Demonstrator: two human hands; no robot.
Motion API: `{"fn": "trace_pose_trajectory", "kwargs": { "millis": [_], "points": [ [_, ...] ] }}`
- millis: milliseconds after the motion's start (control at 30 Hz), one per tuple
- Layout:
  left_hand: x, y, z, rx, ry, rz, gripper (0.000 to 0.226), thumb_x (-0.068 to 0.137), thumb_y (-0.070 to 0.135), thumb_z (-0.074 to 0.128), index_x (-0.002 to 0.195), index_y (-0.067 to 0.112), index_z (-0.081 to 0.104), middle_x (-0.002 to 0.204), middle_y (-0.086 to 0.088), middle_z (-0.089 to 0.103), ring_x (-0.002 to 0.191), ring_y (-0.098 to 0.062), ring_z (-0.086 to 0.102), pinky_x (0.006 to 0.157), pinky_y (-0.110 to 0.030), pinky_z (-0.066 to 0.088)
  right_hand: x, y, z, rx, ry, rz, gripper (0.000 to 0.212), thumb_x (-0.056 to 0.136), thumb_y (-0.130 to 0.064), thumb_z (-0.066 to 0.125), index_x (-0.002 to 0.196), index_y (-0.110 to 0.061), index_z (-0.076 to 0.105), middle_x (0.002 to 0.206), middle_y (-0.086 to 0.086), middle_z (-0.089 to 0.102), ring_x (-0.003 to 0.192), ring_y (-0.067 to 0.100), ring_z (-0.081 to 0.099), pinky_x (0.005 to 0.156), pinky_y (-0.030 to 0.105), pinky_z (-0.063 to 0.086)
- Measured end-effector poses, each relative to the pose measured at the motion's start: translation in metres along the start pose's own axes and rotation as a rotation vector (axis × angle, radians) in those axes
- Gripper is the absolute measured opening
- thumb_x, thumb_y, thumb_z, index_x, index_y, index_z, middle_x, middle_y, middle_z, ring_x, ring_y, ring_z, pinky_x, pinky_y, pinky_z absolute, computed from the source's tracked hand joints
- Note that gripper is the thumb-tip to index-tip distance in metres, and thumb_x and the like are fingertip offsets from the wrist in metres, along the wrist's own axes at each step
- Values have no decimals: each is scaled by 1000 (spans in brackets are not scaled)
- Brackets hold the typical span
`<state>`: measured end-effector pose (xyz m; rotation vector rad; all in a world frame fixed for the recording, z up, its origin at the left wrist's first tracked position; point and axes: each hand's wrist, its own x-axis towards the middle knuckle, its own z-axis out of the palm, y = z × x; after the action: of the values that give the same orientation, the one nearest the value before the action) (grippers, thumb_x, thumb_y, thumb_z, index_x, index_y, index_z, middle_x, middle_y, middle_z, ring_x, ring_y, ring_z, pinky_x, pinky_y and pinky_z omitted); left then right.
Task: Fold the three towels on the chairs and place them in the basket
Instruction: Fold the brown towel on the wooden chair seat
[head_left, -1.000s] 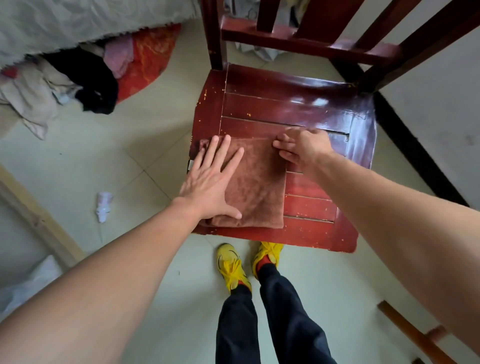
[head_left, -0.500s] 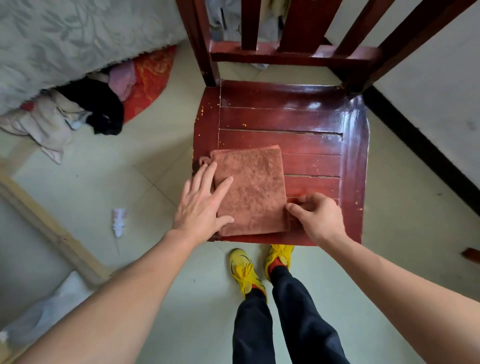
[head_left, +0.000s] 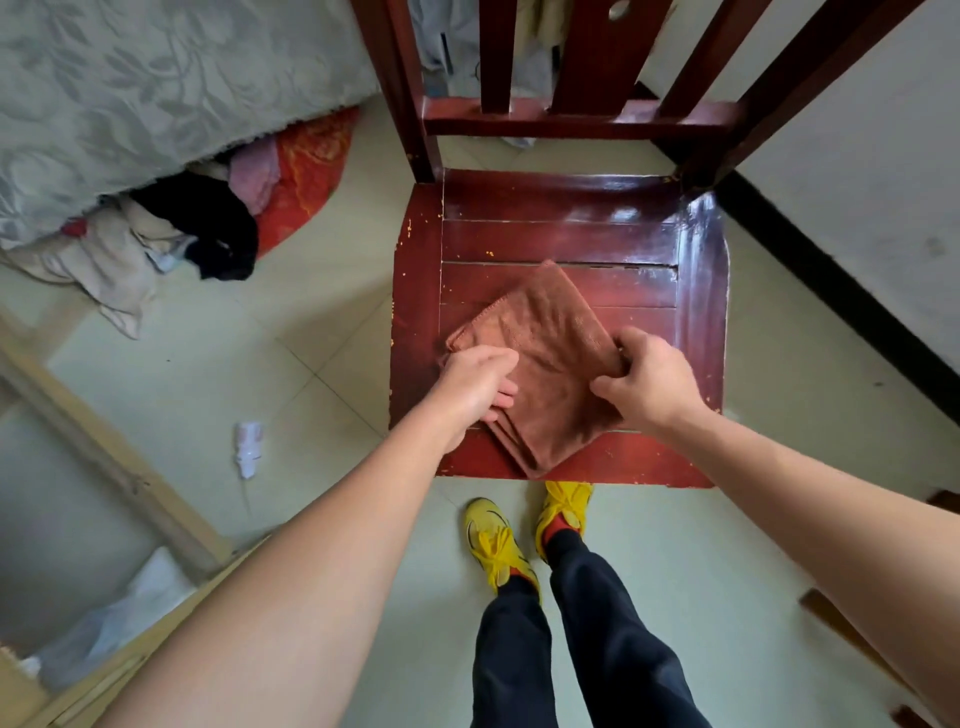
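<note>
Towel (head_left: 550, 364), brown and folded into a small thick rectangle, lies turned like a diamond on the front half of the red wooden chair (head_left: 571, 234), with one corner pointing to the backrest and one corner reaching almost the front edge of the seat. Your right hand (head_left: 652, 382) is closed on the towel's right corner, the fingers curled over the top and the thumb pressing from the near side. Your left hand (head_left: 475, 382) is at the left edge of the towel, with the fingers bent under or against the folded layers; I cannot tell if it really pinches the cloth or only touches it. Both forearms come in from the bottom of the view. Your yellow shoes (head_left: 491, 545) stand on the pale tiled floor (head_left: 322, 364) just in front of the chair. At the left, a heap of clothes (head_left: 197, 228) lies on the floor beside a grey patterned bedcover (head_left: 156, 88), well apart from the chair.
</note>
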<state>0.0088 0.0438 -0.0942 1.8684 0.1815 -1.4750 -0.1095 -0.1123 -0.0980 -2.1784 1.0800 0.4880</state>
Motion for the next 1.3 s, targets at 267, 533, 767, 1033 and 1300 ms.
{"fn": "trace_pose_trajectory", "kwargs": {
  "millis": [267, 533, 767, 1033, 1300],
  "points": [
    [10, 36, -7, -338, 65, -118, 88, 63, 66, 74, 130, 17, 48, 120, -11, 62, 100, -30, 66, 85, -44, 55, -39, -6, 17, -533, 280, -598, 37, 71, -9, 66, 108, -11, 60, 86, 8, 53, 77, 31, 51, 55, 37, 36],
    [18, -1, -23, -170, 363, -27, 41, 74, -5, 60, 104, 24, 61, 102, -9, 64, 89, -23, 64, 71, -38, 58, -64, 17, 58, -451, 68, -609, 42, 72, -9, 70, 113, -15, 61, 93, 7, 56, 82, 30, 52, 66, 40, 50],
    [15, -18, -2, 1027, 650, 662, 50, 67, -8, 59, 110, 17, 53, 112, -11, 53, 100, -32, 49, 78, -43, 43, -53, 8, 51, -227, -184, -413, 37, 86, -18, 57, 123, -19, 59, 112, 9, 53, 107, 33, 47, 81, 42, 49],
    [13, -35, -14, 1691, 236, 715, 70, 85, 0, 15, 152, 5, -7, 160, -20, -8, 148, -34, -5, 118, -49, 16, -38, 20, 52, -298, -65, -551, 27, 78, -14, 70, 98, -9, 53, 99, 14, 51, 88, 35, 51, 56, 35, 37],
    [13, -23, -7, 1692, 113, 546, 83, 87, 13, 35, 149, 8, -20, 157, -16, -24, 145, -32, -22, 120, -50, 5, -35, 27, 49, -174, -143, -495, 42, 82, -45, 68, 107, -15, 53, 106, 6, 48, 97, 28, 47, 82, 38, 45]
  ]
}}
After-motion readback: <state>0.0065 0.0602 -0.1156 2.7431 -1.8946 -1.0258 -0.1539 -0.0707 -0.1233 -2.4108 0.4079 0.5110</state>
